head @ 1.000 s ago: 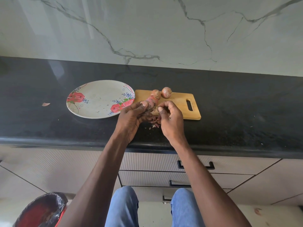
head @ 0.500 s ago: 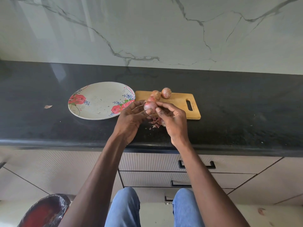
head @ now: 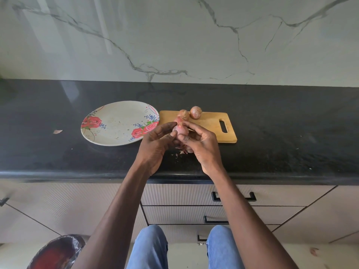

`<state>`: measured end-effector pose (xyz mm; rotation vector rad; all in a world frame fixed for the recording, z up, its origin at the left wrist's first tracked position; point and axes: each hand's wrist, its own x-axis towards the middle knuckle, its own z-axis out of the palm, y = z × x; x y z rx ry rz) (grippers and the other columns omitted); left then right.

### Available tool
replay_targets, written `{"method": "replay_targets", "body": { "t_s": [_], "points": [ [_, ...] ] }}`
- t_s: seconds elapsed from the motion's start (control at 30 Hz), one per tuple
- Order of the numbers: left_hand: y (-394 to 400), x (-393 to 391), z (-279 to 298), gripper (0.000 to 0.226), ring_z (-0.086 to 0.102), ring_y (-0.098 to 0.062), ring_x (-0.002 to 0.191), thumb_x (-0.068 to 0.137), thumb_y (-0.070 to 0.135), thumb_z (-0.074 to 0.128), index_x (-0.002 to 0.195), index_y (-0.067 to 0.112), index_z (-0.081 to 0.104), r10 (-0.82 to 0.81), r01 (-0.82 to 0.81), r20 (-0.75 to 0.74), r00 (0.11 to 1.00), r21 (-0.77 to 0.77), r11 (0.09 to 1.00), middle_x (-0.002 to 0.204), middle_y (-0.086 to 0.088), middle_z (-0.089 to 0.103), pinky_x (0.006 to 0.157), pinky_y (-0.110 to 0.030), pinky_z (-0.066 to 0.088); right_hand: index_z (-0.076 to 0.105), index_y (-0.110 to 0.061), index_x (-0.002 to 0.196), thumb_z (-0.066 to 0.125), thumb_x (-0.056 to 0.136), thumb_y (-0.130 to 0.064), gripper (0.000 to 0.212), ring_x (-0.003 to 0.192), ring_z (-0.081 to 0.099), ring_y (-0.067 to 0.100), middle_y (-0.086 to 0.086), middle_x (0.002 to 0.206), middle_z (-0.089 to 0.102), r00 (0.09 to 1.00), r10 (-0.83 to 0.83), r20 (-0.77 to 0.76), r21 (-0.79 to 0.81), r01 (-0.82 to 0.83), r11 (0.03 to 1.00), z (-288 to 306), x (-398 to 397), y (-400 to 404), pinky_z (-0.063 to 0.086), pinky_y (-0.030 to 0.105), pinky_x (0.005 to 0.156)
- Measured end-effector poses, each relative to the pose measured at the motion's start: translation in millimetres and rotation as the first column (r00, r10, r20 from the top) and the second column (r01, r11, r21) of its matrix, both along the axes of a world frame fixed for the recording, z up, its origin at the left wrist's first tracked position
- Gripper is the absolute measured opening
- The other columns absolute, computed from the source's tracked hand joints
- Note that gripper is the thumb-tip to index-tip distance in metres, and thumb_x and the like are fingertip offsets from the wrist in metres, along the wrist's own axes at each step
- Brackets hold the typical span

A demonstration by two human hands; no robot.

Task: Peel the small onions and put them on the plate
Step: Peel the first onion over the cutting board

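Onion [head: 180, 130] sits pinched between my left hand [head: 155, 146] and right hand [head: 202, 146] just this side of the plate [head: 108, 136], both gripping it, so I judge small thumbnail pulls best, turning it while skin drops onto the worktop [head: 272, 148].

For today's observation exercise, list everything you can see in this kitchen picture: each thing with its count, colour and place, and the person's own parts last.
Plate: one, white with red roses, on the counter, nothing on it.
Cutting board: one, light wood, right of the plate.
Unpeeled onions: two, tan, at the board's far edge.
Held onion: one, pink, between both hands.
Peel scraps: several, reddish, on the counter under the hands.
Stray peel: one, pale, left of the plate.
Counter: one, black.
Bin: one, red with a black liner, on the floor, lower left.
Left hand, right hand: both gripping the held onion.
Legs: two, in blue jeans.
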<state>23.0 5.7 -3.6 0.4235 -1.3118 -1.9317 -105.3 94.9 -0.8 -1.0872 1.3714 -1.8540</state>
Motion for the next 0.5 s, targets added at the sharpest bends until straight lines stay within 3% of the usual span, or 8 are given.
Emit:
{"method": "replay_targets", "body": {
  "t_s": [0.07, 0.17, 0.27, 0.33, 0.4, 0.5],
  "points": [
    [0.3, 0.3, 0.2, 0.029, 0.069, -0.032, 0.098, 0.086, 0.011, 0.073, 0.115, 0.007, 0.070, 0.020, -0.020, 0.008, 1.000, -0.007, 1.000, 0.118, -0.018, 0.069, 0.083, -0.044, 0.060, 0.066, -0.012, 0.128, 0.076, 0.085, -0.002, 0.045, 0.099, 0.071, 0.012, 0.010, 0.117, 0.074, 1.000, 0.018, 0.011, -0.019, -0.018, 1.000, -1.5, -0.2, -0.5, 0.054, 0.018, 0.071],
    [5.2, -0.9, 4.3, 0.026, 0.073, -0.027, 0.095, 0.083, 0.009, 0.072, 0.109, 0.008, 0.072, 0.041, -0.041, 0.002, 0.999, 0.017, 0.999, 0.109, -0.014, 0.073, 0.077, -0.037, 0.061, 0.067, -0.011, 0.123, 0.079, 0.083, -0.003, 0.043, 0.106, 0.071, 0.018, 0.006, 0.114, 0.074, 0.999, -0.030, -0.019, -0.019, 0.030, 0.999, -4.3, -1.4, -2.4, 0.056, 0.021, 0.073],
    [6.4, -1.4, 6.3, 0.028, 0.072, -0.027, 0.100, 0.080, 0.007, 0.072, 0.108, 0.006, 0.073, 0.068, -0.067, -0.001, 0.998, 0.032, 0.997, 0.108, -0.013, 0.075, 0.080, -0.036, 0.061, 0.070, -0.013, 0.121, 0.085, 0.077, -0.008, 0.047, 0.113, 0.067, 0.013, 0.000, 0.120, 0.071, 0.945, -0.197, -0.262, -0.056, 0.189, 0.980, -8.5, -0.5, -4.7, 0.057, 0.025, 0.087],
    [5.9, -0.5, 8.7, 0.031, 0.071, -0.027, 0.102, 0.080, 0.006, 0.071, 0.112, 0.004, 0.071, 0.038, -0.038, 0.006, 0.999, 0.058, 0.998, 0.110, -0.014, 0.074, 0.081, -0.033, 0.061, 0.070, -0.011, 0.119, 0.086, 0.074, -0.006, 0.048, 0.115, 0.064, 0.010, -0.001, 0.121, 0.069, 0.893, -0.268, -0.361, -0.119, 0.241, 0.963, -8.5, 3.0, -4.2, 0.054, 0.018, 0.089],
    [6.0, -0.4, 9.7, 0.030, 0.072, -0.024, 0.098, 0.082, 0.006, 0.069, 0.112, 0.003, 0.070, 0.003, -0.004, 0.006, 1.000, 0.085, 0.996, 0.107, -0.014, 0.074, 0.080, -0.030, 0.061, 0.070, -0.010, 0.119, 0.086, 0.075, -0.007, 0.047, 0.114, 0.063, 0.008, -0.002, 0.120, 0.068, 0.871, -0.298, -0.390, -0.154, 0.258, 0.954, -7.7, 4.2, -3.5, 0.053, 0.016, 0.088],
    [6.6, -0.2, 10.8, 0.024, 0.074, -0.023, 0.089, 0.082, 0.010, 0.069, 0.106, 0.005, 0.069, 0.014, -0.011, -0.021, 1.000, 0.139, 0.990, 0.100, -0.013, 0.075, 0.079, -0.031, 0.062, 0.071, -0.012, 0.119, 0.082, 0.082, -0.012, 0.039, 0.116, 0.063, 0.008, -0.004, 0.121, 0.068, 0.885, -0.286, -0.366, -0.175, 0.237, 0.956, -8.7, 0.5, -3.2, 0.055, 0.027, 0.094]
  ]
}}
